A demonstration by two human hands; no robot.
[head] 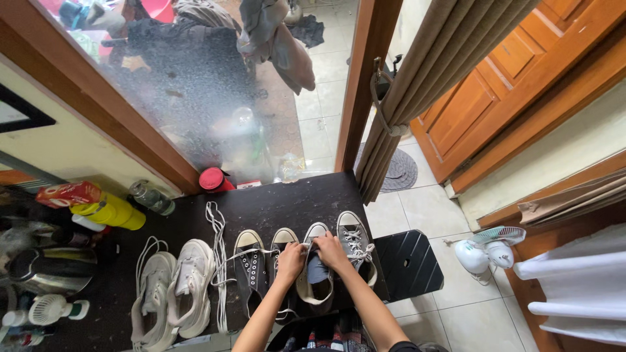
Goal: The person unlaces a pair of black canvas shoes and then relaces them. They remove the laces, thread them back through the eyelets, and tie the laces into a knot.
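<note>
On the dark bench (274, 202), going left to right, stand two white trainers (173, 290), loose white laces (217, 261), then dark canvas shoes. The left hand (291, 261) has its fingers closed on a white lace at the grey canvas shoe (315, 274) in the middle; the right hand (331, 251) pinches the lace at the same shoe's upper eyelets. To my eye, even tension on both ends and a steadied tongue would keep the lacing neat. Another grey shoe (355, 244) stands just beside it.

Shoes (261, 274) crowd table front; bare strip (287, 202) behind, seemingly passable.
</note>
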